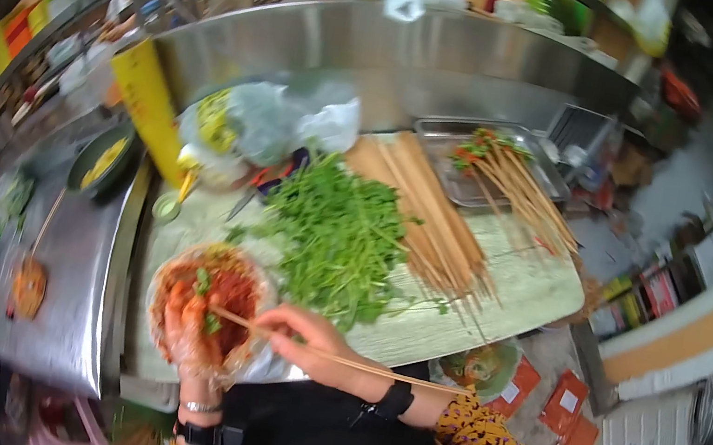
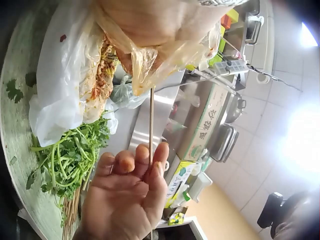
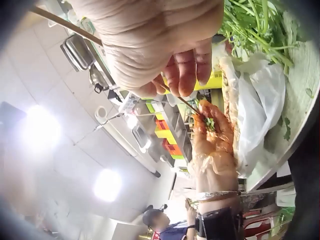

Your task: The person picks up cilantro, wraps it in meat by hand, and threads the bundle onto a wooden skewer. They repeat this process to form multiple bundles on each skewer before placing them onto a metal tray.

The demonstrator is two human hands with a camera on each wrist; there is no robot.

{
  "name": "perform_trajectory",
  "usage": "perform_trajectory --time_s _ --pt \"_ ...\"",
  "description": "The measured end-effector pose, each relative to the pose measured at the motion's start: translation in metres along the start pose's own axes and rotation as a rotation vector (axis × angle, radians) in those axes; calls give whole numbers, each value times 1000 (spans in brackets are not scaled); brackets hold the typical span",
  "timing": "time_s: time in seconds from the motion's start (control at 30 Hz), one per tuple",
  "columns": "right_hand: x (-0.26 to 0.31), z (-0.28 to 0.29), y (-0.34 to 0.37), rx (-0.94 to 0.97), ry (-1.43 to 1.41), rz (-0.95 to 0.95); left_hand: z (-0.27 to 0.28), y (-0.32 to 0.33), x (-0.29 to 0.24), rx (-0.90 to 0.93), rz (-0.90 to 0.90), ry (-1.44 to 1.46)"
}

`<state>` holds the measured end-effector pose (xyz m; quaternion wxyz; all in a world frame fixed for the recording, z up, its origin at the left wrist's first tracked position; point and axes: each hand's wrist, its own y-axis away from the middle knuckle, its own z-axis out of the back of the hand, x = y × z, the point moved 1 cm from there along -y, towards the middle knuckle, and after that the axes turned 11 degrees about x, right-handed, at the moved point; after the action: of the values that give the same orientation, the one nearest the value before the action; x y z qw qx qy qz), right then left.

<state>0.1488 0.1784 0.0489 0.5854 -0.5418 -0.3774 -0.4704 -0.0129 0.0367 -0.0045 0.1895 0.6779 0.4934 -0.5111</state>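
My right hand [image 1: 312, 347] pinches a long wooden skewer [image 1: 379, 371] between thumb and fingers. Its tip points left, reaching my left hand [image 1: 200, 338], which wears a clear plastic glove smeared with red sauce. Between the gloved fingers, a red-coated morsel with green coriander leaves [image 3: 210, 123] is held at the skewer's tip. Much of that morsel is hidden by the fingers. Below the left hand stands a round bowl lined with a white plastic bag [image 2: 62, 95], filled with a red sauced mixture [image 1: 236, 292].
Behind the bowl lies a heap of fresh coriander [image 1: 332, 228]. Bare skewers [image 1: 425, 206] are bundled beside it on the green board [image 1: 534, 290]. A metal tray [image 1: 453, 182] holds filled skewers [image 1: 503, 162]. To the left, one loaded skewer [image 1: 30, 286] lies on the steel counter [image 1: 84, 271].
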Motion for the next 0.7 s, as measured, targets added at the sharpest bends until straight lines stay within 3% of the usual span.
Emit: perform_trajectory --time_s 0.07,0.13,0.2,0.27,0.33,0.4,0.53,0.63,0.7 --pt "0 7 6 -54 37 18 4 -2 1 -58 -13 35" --pt "1 19 20 -96 -368 -77 15 -9 2 -33 -64 45" --pt "8 41 32 -129 -324 -66 17 -10 -7 -81 -24 91" --pt "11 59 44 -353 -507 -27 -1 -1 -21 -2 -93 111" --pt "22 90 48 -604 -521 67 -9 1 -28 -25 -22 107" --pt "18 139 51 -677 -534 217 -4 4 -26 27 -26 58" --pt "-2 234 42 -1038 -464 328 1 7 -16 65 -157 -199" --pt "-44 296 45 -1157 -467 293 5 8 -12 60 -194 -320" --pt "-75 328 55 -1370 -439 163 9 8 -8 42 -211 -390"
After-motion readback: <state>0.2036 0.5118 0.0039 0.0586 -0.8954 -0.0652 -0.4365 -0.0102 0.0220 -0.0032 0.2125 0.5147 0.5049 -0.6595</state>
